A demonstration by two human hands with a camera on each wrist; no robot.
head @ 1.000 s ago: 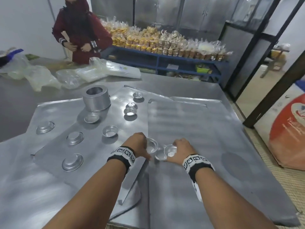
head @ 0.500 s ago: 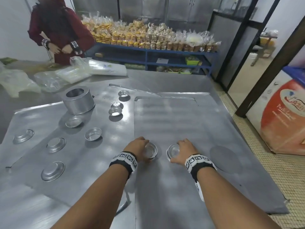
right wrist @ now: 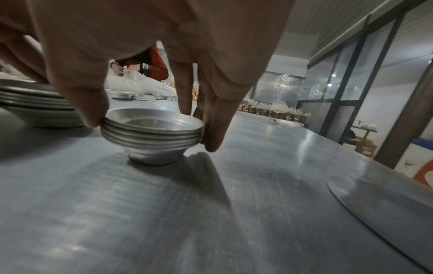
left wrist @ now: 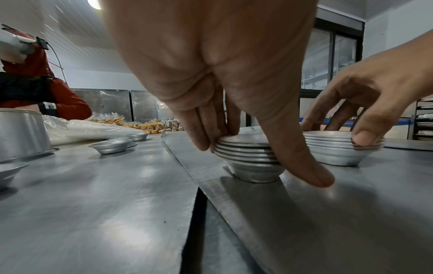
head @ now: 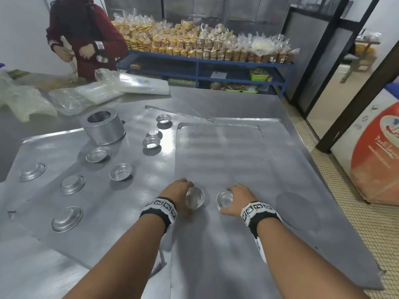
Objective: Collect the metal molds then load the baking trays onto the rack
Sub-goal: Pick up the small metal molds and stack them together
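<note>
Two stacks of small round metal molds stand side by side on the right baking tray [head: 233,152]. My left hand [head: 179,190] holds the left stack [head: 195,199] [left wrist: 248,153] by its rims, thumb on the near side and fingers on the far side. My right hand [head: 237,197] pinches the right stack [head: 224,199] [right wrist: 152,133] [left wrist: 337,148] the same way. Both stacks rest on the tray. Several single molds lie loose on the left trays, such as one mold [head: 121,172] and another mold [head: 151,142].
A tall round metal tin [head: 103,126] stands on the left tray [head: 64,152]. Plastic bags [head: 103,89] lie at the table's far side, where a person in red [head: 86,37] stands. A blue shelf [head: 205,67] carries bagged pastries. The table's right edge drops to a tiled floor.
Both hands have set their mold stacks down on the right tray, a little apart from each other. The head view has shifted right.
</note>
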